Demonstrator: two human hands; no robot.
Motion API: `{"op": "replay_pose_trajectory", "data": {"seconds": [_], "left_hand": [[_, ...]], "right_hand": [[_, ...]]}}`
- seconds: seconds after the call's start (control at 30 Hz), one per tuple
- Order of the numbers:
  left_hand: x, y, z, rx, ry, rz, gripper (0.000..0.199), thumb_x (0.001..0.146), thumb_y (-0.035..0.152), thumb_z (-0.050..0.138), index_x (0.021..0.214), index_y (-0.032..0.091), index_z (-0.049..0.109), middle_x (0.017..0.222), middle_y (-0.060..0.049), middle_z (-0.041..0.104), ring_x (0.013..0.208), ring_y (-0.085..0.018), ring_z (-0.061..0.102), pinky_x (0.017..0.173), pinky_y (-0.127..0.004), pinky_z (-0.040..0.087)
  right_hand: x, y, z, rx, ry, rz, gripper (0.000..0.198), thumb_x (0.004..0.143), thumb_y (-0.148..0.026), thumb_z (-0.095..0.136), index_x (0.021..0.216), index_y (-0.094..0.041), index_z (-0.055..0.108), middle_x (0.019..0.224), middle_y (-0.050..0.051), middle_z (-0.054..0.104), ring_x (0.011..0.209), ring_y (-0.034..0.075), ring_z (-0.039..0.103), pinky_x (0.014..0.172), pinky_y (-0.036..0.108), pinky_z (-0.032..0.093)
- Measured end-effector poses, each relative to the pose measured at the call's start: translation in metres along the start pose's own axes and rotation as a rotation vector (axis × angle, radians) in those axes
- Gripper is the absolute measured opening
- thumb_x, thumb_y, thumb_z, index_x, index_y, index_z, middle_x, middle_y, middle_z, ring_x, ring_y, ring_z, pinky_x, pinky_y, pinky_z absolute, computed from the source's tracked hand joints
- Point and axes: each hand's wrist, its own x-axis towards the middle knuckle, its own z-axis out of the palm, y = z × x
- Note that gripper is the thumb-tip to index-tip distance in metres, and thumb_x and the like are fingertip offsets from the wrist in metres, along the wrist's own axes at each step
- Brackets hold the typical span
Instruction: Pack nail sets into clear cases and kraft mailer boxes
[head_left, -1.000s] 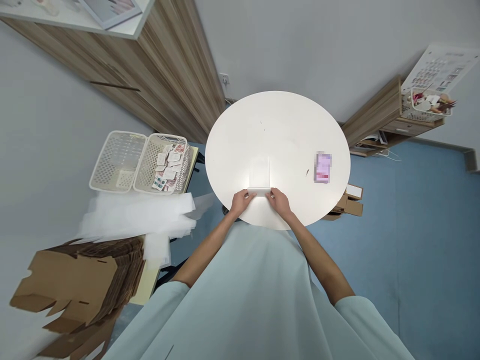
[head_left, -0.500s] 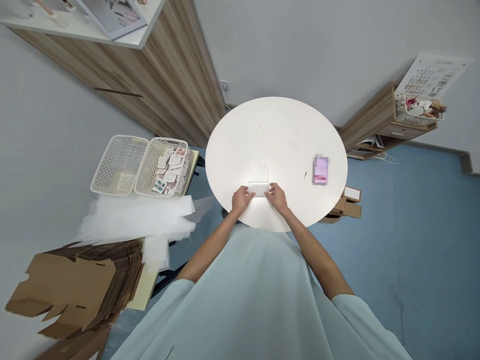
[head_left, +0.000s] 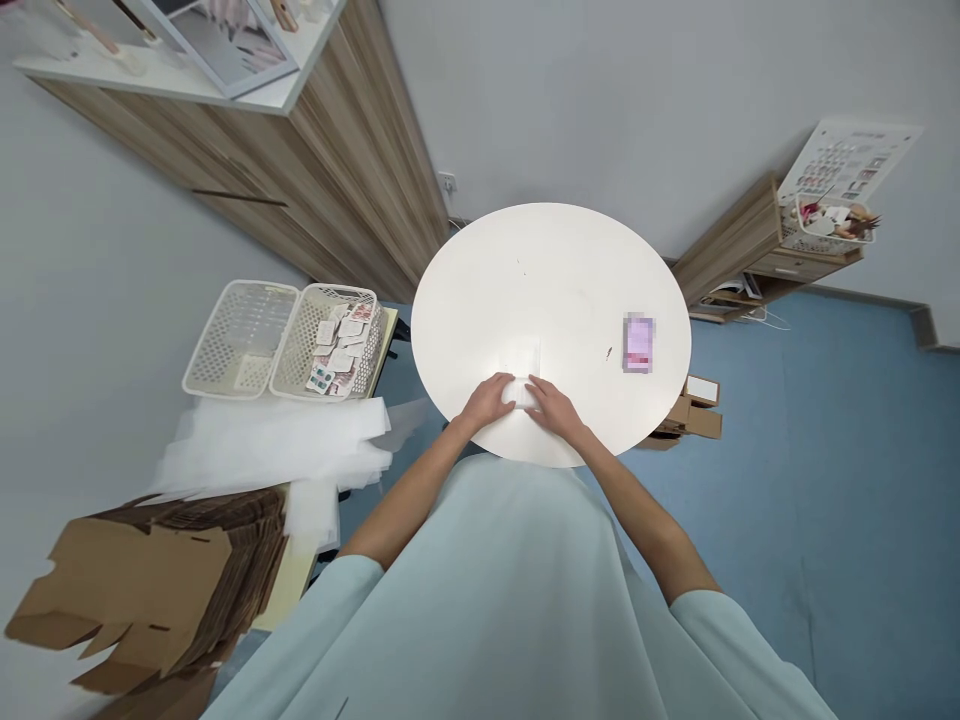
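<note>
Near the front edge of the round white table (head_left: 547, 260), a small white bundle (head_left: 519, 393) lies between my hands. It looks like something wrapped in thin foam sheet; what is inside is hidden. My left hand (head_left: 487, 400) closes on its left end and my right hand (head_left: 553, 408) on its right end, with fingers over the top. A faint white sheet (head_left: 523, 353) extends behind the bundle, hard to tell from the tabletop.
A blurred-out purple item (head_left: 638, 343) lies on the table's right side. To the left are white baskets (head_left: 240, 340) with small packets, white foam sheets (head_left: 270, 440) and stacked flat cardboard boxes (head_left: 135, 580). More boxes (head_left: 697, 415) stand at the right below the table.
My hands have come closer together and now cover more of the bundle, their fingers folded over its ends. The bundle sits slightly nearer to me, and the view has shifted a little.
</note>
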Motion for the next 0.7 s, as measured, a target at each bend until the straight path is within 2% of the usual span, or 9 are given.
{"op": "replay_pose_trajectory", "data": {"seconds": [0.13, 0.27, 0.43, 0.53, 0.6, 0.7], "left_hand": [[-0.046, -0.004, 0.024, -0.052, -0.019, 0.037, 0.074, 0.084, 0.037, 0.081, 0.152, 0.023, 0.054, 0.159, -0.012, 0.056, 0.148, -0.032, 0.051, 0.125, -0.050, 0.040], [-0.072, -0.005, 0.037, -0.129, -0.005, 0.012, 0.070, 0.088, 0.040, 0.078, 0.153, 0.025, 0.054, 0.160, -0.011, 0.056, 0.147, -0.031, 0.054, 0.124, -0.049, 0.041], [-0.062, 0.002, 0.028, -0.230, 0.051, -0.083, 0.044, 0.099, 0.042, 0.065, 0.139, 0.024, 0.066, 0.142, -0.009, 0.071, 0.130, -0.029, 0.067, 0.113, -0.042, 0.050], [-0.047, 0.008, 0.018, -0.222, 0.054, -0.196, 0.030, 0.100, 0.045, 0.061, 0.116, 0.023, 0.075, 0.117, -0.008, 0.078, 0.109, -0.028, 0.072, 0.096, -0.038, 0.054], [-0.036, 0.011, 0.013, -0.201, 0.054, -0.295, 0.028, 0.099, 0.046, 0.062, 0.095, 0.021, 0.073, 0.098, -0.007, 0.077, 0.093, -0.026, 0.070, 0.083, -0.035, 0.052], [-0.021, 0.014, 0.010, -0.190, 0.041, -0.437, 0.035, 0.096, 0.047, 0.065, 0.073, 0.022, 0.062, 0.079, -0.004, 0.070, 0.076, -0.021, 0.063, 0.069, -0.031, 0.043]], "right_hand": [[-0.043, -0.009, 0.017, 0.091, 0.062, -0.022, 0.054, 0.102, -0.039, 0.063, 0.154, -0.025, 0.054, 0.166, 0.011, 0.047, 0.150, 0.029, 0.050, 0.120, 0.052, 0.049], [-0.067, -0.017, 0.021, 0.228, 0.099, 0.063, 0.051, 0.102, -0.047, 0.062, 0.150, -0.028, 0.059, 0.163, 0.007, 0.053, 0.147, 0.027, 0.055, 0.119, 0.049, 0.050], [-0.058, -0.020, 0.013, 0.332, 0.164, 0.176, 0.045, 0.105, -0.051, 0.055, 0.142, -0.027, 0.065, 0.151, 0.005, 0.065, 0.137, 0.025, 0.063, 0.115, 0.043, 0.052], [-0.041, -0.019, 0.008, 0.353, 0.172, 0.272, 0.042, 0.107, -0.054, 0.050, 0.132, -0.026, 0.069, 0.130, 0.005, 0.075, 0.109, 0.023, 0.074, 0.098, 0.039, 0.059], [-0.030, -0.017, 0.006, 0.361, 0.190, 0.329, 0.041, 0.107, -0.055, 0.049, 0.121, -0.024, 0.072, 0.114, 0.006, 0.078, 0.093, 0.022, 0.073, 0.086, 0.036, 0.059], [-0.014, -0.014, 0.008, 0.373, 0.241, 0.363, 0.038, 0.105, -0.051, 0.050, 0.111, -0.021, 0.072, 0.103, 0.007, 0.075, 0.090, 0.023, 0.070, 0.083, 0.034, 0.057]]}}
